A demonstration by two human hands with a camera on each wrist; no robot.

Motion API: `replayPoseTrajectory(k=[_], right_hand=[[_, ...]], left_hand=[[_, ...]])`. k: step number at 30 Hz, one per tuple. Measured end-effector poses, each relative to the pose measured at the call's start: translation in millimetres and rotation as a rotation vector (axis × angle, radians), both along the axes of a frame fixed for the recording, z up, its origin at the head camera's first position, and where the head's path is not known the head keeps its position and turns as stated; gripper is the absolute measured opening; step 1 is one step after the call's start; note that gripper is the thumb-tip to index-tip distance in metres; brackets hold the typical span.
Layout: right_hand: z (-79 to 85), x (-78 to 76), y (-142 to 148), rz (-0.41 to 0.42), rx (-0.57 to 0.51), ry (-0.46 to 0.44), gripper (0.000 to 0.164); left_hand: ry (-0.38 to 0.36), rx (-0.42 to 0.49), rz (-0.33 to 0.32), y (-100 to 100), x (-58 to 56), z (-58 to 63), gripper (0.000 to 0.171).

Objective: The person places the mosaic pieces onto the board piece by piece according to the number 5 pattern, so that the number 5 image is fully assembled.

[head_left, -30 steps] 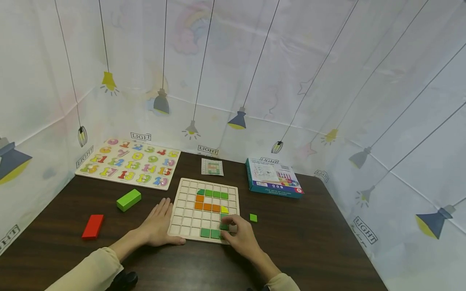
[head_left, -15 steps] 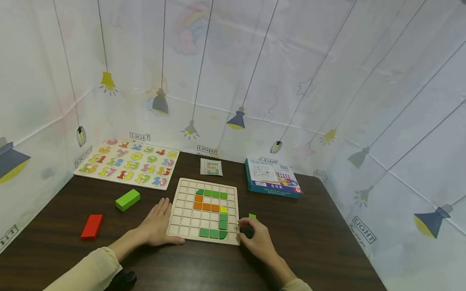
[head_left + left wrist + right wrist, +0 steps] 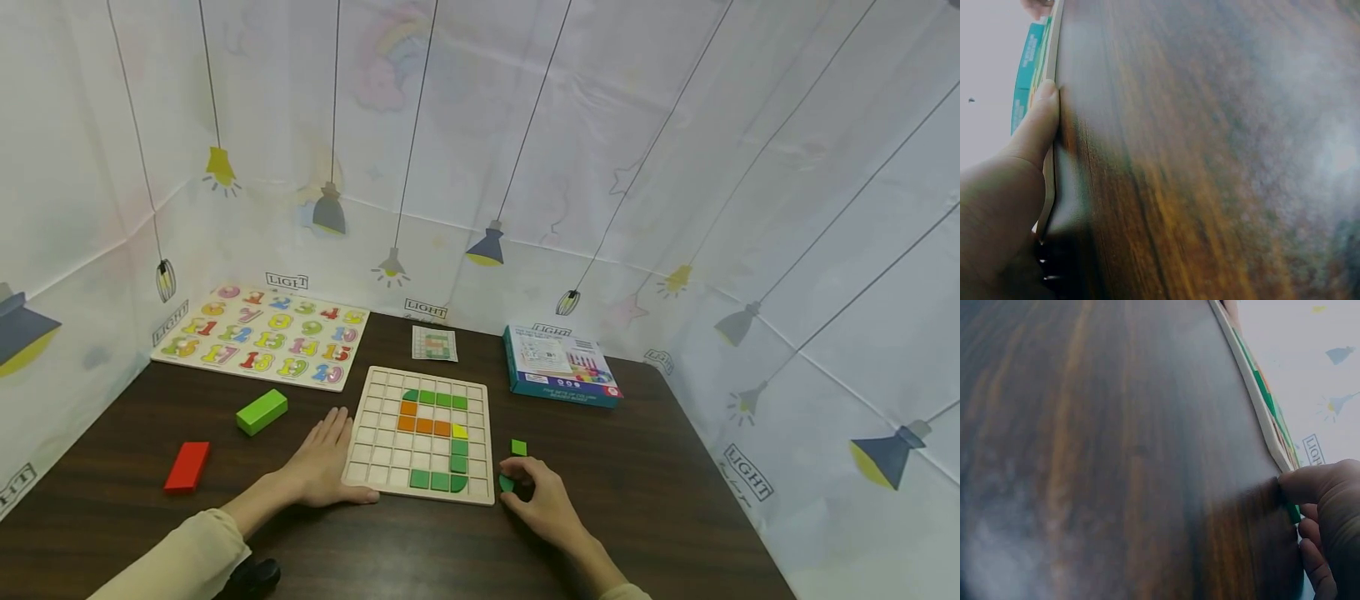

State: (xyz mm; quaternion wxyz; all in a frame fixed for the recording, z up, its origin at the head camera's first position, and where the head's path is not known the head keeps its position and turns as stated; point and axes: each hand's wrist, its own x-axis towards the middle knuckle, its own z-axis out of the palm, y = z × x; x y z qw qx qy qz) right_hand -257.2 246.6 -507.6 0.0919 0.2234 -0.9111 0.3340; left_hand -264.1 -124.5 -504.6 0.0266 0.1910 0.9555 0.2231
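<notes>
The square wooden grid board (image 3: pixel 371 433) holds green, orange and yellow tiles in a bent line. My left hand (image 3: pixel 321 462) rests flat along its left edge, fingers straight, thumb at the lower left corner; in the left wrist view the thumb (image 3: pixel 1041 119) touches the board's rim. Just off the board's right side, my right hand (image 3: pixel 543 500) pinches a dark green tile (image 3: pixel 506 483) with a curved edge between thumb and index finger, low over the table. The right wrist view shows only a sliver of that green tile (image 3: pixel 1294 514) behind the fingers.
A light green square tile (image 3: pixel 519 448) lies just beyond the right hand. A green block (image 3: pixel 262 412) and a red block (image 3: pixel 187 467) lie left. Behind are a number puzzle (image 3: pixel 262 337), a pattern card (image 3: pixel 434 343) and a blue box (image 3: pixel 562 367).
My right hand has left the board's lower right corner, where a rounded green tile now shows, and moved right to a curved green tile on the table. The left hand has stayed still.
</notes>
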Motion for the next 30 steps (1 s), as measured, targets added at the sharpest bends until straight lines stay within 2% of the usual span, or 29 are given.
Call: replayPoseTrajectory(k=[17,24,30], right_hand=[[-4.1,-2.5,1.2,0.000,-0.059,0.004,0.037],[-1.4,-2.6,-0.3,-0.016,-0.070,-0.025,0.033],[5.4,-6.1,-8.3,-0.027,-0.097,0.026,0.032]], left_hand=[[-0.009,-0.010,-0.008,0.7,0.3,1.6,0.123],[-0.016,-0.011,-0.006,0.3,0.7,3.5,0.123],[-0.025,-0.014,-0.004,0.0,0.4,3.5,0.123]])
